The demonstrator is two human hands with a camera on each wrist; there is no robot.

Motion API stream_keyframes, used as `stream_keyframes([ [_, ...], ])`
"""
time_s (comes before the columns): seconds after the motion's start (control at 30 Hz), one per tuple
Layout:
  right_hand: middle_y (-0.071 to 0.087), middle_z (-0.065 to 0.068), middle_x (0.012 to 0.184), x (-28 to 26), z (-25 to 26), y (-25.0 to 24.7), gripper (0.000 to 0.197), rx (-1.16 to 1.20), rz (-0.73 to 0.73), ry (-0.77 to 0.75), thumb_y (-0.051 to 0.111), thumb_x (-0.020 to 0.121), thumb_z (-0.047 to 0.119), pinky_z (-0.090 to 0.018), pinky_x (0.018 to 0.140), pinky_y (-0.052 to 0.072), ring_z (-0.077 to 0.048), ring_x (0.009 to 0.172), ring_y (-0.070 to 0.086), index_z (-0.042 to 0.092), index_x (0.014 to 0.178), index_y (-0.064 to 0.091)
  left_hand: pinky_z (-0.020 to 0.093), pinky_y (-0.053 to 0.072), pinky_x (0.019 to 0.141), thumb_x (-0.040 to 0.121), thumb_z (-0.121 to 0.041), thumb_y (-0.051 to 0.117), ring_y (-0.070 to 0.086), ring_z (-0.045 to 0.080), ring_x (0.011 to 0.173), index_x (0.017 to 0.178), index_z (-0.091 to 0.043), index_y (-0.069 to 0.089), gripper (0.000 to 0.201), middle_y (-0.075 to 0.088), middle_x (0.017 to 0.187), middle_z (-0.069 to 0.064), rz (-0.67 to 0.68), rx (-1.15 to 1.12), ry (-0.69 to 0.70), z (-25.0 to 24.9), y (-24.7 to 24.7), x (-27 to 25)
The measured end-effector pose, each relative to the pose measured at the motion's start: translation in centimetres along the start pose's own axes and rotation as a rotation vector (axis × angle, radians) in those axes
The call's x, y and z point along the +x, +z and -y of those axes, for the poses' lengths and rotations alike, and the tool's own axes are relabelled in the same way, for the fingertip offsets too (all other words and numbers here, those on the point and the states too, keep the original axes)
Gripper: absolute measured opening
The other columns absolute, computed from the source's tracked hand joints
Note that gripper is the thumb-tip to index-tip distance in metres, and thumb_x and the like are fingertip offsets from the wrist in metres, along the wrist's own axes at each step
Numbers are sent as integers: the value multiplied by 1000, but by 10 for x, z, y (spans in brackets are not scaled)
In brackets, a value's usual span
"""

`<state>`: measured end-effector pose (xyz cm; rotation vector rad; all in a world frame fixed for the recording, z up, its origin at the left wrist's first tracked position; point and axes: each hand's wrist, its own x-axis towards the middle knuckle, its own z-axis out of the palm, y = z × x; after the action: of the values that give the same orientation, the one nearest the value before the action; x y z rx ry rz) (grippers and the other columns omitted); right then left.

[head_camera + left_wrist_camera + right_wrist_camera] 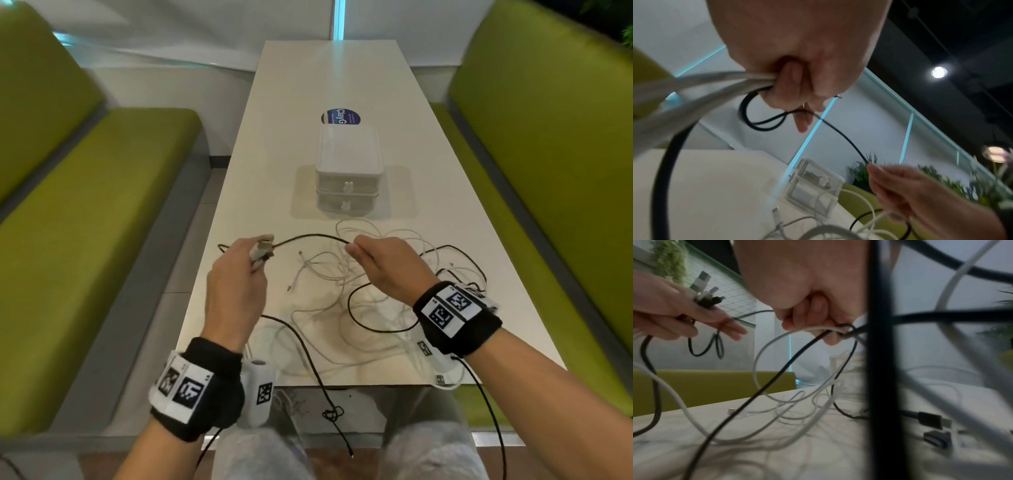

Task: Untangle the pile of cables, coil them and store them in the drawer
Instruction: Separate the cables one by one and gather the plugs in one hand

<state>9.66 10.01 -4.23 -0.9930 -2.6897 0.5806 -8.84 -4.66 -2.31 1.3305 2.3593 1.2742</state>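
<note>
Left hand [236, 274]: fingers curled round a bunch of white and black plug ends, left of centre in the head view.
Right hand [383, 265]: fingers pinching the thin black cable [308, 237] strung between both hands.
Pile of white and black cables [346, 298]: loose on the white counter [329, 85], lower centre.
White two-drawer box [347, 168]: centre, both drawers closed.
Handling: light, limp, snag-prone; likely best gripped near plugs.
</note>
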Motion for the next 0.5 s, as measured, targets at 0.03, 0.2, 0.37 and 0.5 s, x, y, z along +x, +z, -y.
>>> stream_keyframes([
  [0.03, 48, 1, 60, 1, 3, 0, 36, -31, 6, 2, 31, 102, 45, -35, 59, 38, -25, 62, 49, 19, 77, 37, 26, 47, 95, 92, 7, 50, 62, 14, 109, 120, -14, 65, 38, 67, 119, -2, -25, 56, 57, 0, 4, -2],
  [0.2, 60, -9, 68, 4, 10, 11, 35, -142, -1, -11, 31, 102, 45, -39, 61, 42, -35, 70, 57, 19, 80, 40, 31, 47, 103, 78, 20, 47, 62, 16, 114, 131, -14, 60, 64, 62, 132, -1, 5, -133, 297, -33, 18, -8],
  [0.37, 63, -11, 66, 1, 14, 10, 33, -30, -120, -135, 39, 97, 37, -36, 53, 38, -37, 59, 55, 11, 86, 56, 35, 47, 82, 90, -3, 52, 62, 27, 101, 122, -26, 62, 41, 70, 107, 3, 321, 242, 246, -39, 47, 4],
  [0.5, 44, 6, 56, -5, 16, 6, 33, 71, -152, -157, 27, 93, 50, -31, 51, 28, -22, 52, 37, 24, 76, 40, 38, 45, 67, 90, -17, 47, 63, 30, 79, 88, -15, 64, 17, 70, 82, 5, 271, 216, 316, -35, 42, 7],
])
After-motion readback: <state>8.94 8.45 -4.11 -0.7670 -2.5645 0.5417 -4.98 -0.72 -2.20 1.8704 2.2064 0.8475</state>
